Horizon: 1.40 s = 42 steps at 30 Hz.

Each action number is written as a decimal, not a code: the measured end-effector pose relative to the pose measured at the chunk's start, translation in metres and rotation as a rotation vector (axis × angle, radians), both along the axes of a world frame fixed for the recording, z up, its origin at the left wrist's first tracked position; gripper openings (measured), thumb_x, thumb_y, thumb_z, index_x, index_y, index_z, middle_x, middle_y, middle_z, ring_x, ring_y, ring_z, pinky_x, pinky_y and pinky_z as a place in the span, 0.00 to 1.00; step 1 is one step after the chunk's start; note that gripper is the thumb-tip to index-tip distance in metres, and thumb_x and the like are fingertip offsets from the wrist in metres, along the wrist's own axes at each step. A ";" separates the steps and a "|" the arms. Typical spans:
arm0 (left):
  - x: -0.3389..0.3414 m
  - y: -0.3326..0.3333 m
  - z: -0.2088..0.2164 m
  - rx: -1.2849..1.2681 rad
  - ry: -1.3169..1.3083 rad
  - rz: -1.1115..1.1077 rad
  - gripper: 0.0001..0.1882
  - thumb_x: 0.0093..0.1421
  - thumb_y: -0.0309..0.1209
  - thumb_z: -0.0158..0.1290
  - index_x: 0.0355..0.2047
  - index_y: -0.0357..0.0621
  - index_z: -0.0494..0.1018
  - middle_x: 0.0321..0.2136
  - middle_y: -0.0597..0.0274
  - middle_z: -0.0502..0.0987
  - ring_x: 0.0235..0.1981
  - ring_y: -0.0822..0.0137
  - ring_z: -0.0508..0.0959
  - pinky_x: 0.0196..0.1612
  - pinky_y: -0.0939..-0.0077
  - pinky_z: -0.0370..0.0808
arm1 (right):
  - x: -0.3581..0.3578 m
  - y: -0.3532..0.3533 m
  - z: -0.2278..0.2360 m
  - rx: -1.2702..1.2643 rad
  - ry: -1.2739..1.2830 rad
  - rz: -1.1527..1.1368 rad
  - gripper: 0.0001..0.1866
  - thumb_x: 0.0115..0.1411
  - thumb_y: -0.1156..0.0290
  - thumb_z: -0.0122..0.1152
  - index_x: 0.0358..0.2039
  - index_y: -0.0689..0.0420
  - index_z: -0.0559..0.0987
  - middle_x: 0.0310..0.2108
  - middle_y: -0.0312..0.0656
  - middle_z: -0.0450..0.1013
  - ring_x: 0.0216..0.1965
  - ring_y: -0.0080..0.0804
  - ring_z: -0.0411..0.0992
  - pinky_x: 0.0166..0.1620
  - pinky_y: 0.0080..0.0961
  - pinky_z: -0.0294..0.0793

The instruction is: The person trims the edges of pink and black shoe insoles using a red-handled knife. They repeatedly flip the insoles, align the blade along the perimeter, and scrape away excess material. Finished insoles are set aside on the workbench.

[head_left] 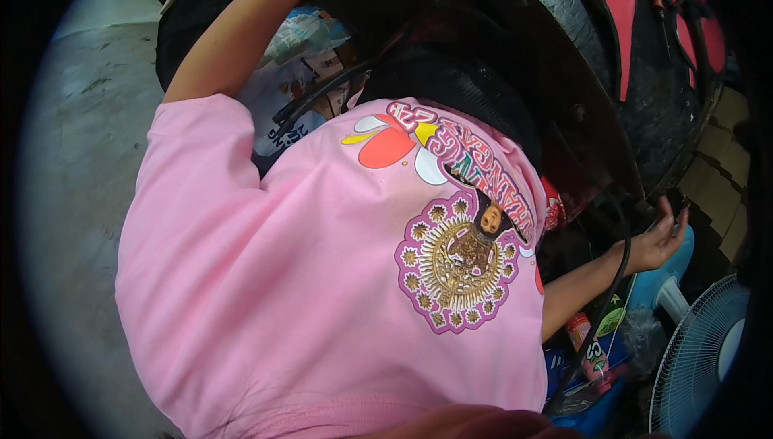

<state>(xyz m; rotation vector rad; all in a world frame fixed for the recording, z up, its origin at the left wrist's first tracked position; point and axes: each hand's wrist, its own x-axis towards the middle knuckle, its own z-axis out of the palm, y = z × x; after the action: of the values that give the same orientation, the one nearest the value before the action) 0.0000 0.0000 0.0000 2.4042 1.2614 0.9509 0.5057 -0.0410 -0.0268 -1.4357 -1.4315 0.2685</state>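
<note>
My own torso in a pink printed shirt [322,278] fills the middle of the view. My left arm [233,36] reaches up and forward, and its hand lies beyond the top edge. My right hand [654,244] is out at the right, palm partly turned up. Its fingers are apart and slightly bent, and nothing shows clearly held in them. A small dark object [679,199] sits right by the fingertips; whether they touch it I cannot tell. A black cable [625,250] hangs across my right wrist. In front of me curves a large dark panel with a worn metal rim [555,4].
A fan with a round grille [700,358] stands at the lower right, close to my right forearm. Beside it lie a pink bottle [594,354] and clear plastic bags [644,341]. Red panels [616,20] are at the upper right. Grey concrete floor [80,238] runs along the left.
</note>
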 end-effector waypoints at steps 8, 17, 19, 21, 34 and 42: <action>-0.004 -0.062 0.033 0.005 0.135 0.239 0.06 0.59 0.24 0.58 0.37 0.39 0.77 0.35 0.55 0.78 0.40 0.57 0.80 0.44 0.68 0.76 | 0.012 -0.071 -0.053 -0.137 0.294 -0.213 0.11 0.66 0.74 0.55 0.48 0.61 0.70 0.28 0.40 0.74 0.30 0.24 0.73 0.34 0.19 0.73; 0.063 -0.148 0.036 -0.649 -0.462 -0.110 0.11 0.66 0.32 0.53 0.41 0.35 0.78 0.33 0.58 0.80 0.35 0.69 0.81 0.39 0.77 0.76 | -0.036 -0.110 -0.075 -0.384 0.595 0.085 0.08 0.68 0.75 0.54 0.45 0.62 0.71 0.25 0.39 0.74 0.26 0.18 0.70 0.32 0.13 0.70; 0.079 -0.138 0.011 -0.763 -0.446 -0.268 0.18 0.69 0.38 0.49 0.48 0.36 0.77 0.44 0.51 0.80 0.47 0.62 0.80 0.50 0.71 0.75 | -0.038 -0.108 -0.075 -0.384 0.553 0.060 0.07 0.68 0.76 0.53 0.45 0.62 0.72 0.26 0.39 0.74 0.27 0.19 0.71 0.32 0.14 0.71; 0.088 -0.134 -0.007 -1.044 -0.444 -0.341 0.24 0.71 0.44 0.44 0.56 0.39 0.74 0.54 0.47 0.75 0.57 0.57 0.73 0.61 0.66 0.67 | -0.036 -0.104 -0.075 -0.349 0.505 0.056 0.07 0.68 0.77 0.53 0.45 0.62 0.72 0.27 0.39 0.74 0.27 0.20 0.71 0.33 0.15 0.72; 0.096 -0.144 -0.018 -1.017 -0.257 -0.395 0.30 0.71 0.47 0.32 0.58 0.36 0.71 0.58 0.49 0.72 0.60 0.51 0.69 0.67 0.60 0.57 | -0.043 -0.113 -0.082 -0.468 0.569 0.108 0.09 0.68 0.76 0.53 0.48 0.60 0.73 0.29 0.39 0.75 0.29 0.21 0.73 0.36 0.17 0.74; 0.090 -0.161 -0.012 -1.128 -0.413 0.023 0.25 0.72 0.42 0.36 0.53 0.38 0.75 0.51 0.53 0.75 0.59 0.59 0.69 0.65 0.66 0.59 | -0.059 -0.125 -0.078 -0.557 0.480 0.178 0.11 0.68 0.76 0.55 0.50 0.60 0.73 0.32 0.39 0.76 0.32 0.21 0.74 0.40 0.18 0.75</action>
<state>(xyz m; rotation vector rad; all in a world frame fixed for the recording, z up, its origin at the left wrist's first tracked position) 0.0904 -0.1610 -0.0117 1.2483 1.1814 0.4629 0.4467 -0.1660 -0.1044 -1.5325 -1.1227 1.1172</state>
